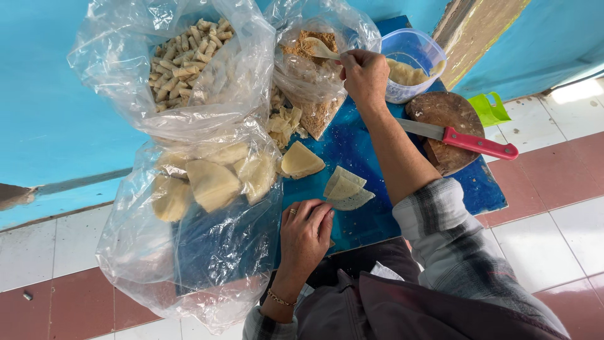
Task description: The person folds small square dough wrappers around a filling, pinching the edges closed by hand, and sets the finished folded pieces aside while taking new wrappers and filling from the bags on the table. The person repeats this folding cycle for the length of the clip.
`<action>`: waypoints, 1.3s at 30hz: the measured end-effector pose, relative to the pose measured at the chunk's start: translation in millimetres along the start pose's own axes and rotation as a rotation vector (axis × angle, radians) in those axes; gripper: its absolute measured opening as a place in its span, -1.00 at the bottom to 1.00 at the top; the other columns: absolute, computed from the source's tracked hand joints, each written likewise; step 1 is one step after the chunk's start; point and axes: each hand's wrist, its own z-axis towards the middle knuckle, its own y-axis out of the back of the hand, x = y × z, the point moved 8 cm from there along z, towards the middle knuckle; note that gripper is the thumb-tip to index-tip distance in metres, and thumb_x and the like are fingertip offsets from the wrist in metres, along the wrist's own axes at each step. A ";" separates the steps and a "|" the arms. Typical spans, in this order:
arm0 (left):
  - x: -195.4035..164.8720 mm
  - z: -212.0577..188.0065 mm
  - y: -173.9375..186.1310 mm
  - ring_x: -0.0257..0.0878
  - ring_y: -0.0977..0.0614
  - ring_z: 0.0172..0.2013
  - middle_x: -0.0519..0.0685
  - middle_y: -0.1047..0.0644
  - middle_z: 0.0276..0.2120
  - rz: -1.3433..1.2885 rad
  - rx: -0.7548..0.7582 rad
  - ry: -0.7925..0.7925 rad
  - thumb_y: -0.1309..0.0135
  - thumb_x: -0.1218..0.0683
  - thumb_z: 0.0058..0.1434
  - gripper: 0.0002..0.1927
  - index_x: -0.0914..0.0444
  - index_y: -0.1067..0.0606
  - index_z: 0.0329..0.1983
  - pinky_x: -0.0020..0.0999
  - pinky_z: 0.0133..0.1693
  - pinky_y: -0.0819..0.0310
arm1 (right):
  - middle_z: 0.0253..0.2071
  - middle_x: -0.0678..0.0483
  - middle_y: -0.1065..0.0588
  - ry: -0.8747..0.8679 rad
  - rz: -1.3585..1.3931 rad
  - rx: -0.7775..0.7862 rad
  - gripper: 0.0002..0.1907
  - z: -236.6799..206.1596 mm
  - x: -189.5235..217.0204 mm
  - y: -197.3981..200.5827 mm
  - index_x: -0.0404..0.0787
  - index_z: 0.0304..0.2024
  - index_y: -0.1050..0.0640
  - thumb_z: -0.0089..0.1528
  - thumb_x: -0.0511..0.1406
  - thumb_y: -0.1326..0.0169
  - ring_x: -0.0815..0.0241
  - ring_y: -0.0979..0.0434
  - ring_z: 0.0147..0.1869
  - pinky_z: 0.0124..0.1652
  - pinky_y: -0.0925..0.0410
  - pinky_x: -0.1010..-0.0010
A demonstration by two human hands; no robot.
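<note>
Your right hand (365, 74) was clenched round the handle of a pale spoon (322, 48), whose bowl sat in the brown crumbly filling (308, 44) inside the open clear bag (327, 19) at the far side of the blue table (484, 189). Your left hand (306, 232) lay flat and released at the near edge, fingers spread, grasping nothing, just near of the small stack of folded wrappers (345, 189).

The likeliest slip, as I judged it, was spillage: a heaped spoon had to travel from the far bag to the wrappers near you, and the loose crumbs could drop on the table along the way; some already lay scattered by the bag. The bag's soft mouth could also snag the spoon and tip it. Your forearm crossed just left of the red-handled knife (462, 140), whose blade lay on the round wooden board (440, 110) to the right, so a careless pull back might have brushed it.

The wrappers looked thin, pale and limp, cut to wedges and overlapping, with one thicker folded piece (301, 160) just left of them. They seemed easy to tear or stick together. Whether the spoon carried any filling, I could not tell.
</note>
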 end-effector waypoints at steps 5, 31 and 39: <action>3.5 4.0 9.6 -0.14 -0.62 -0.13 -0.10 -0.61 -0.18 -0.091 -0.058 0.052 -0.20 0.15 0.28 -0.88 0.21 -0.63 -0.13 -0.20 -0.08 -0.42 | -0.63 0.16 -0.48 -0.030 0.176 0.098 -0.76 -27.2 18.0 16.7 -0.31 -0.30 -0.71 0.31 -0.29 -0.10 0.43 -0.36 -0.62 -0.61 -0.16 0.54; 14.9 30.8 -24.1 -0.11 -0.54 0.05 -0.15 -0.50 -0.08 -0.012 0.081 0.101 -0.33 0.12 0.11 -0.75 0.13 -0.52 -0.18 -0.07 0.04 -0.31 | -0.20 0.10 -0.58 0.821 -0.549 0.230 -0.66 -248.7 9.9 124.0 -0.11 0.05 -0.62 0.22 -0.41 -0.15 0.22 -0.62 -0.23 -0.26 -0.53 0.36; 15.6 25.6 -28.4 -0.09 -0.49 0.02 -0.11 -0.44 -0.06 0.081 0.154 0.073 -0.36 0.12 0.03 -0.65 0.11 -0.56 -0.10 0.02 0.07 -0.23 | -0.21 0.16 -0.58 0.935 -0.634 0.218 -0.59 -253.4 4.1 122.2 -0.08 0.05 -0.64 0.13 -0.41 -0.21 0.33 -0.47 -0.36 -0.36 -0.45 0.42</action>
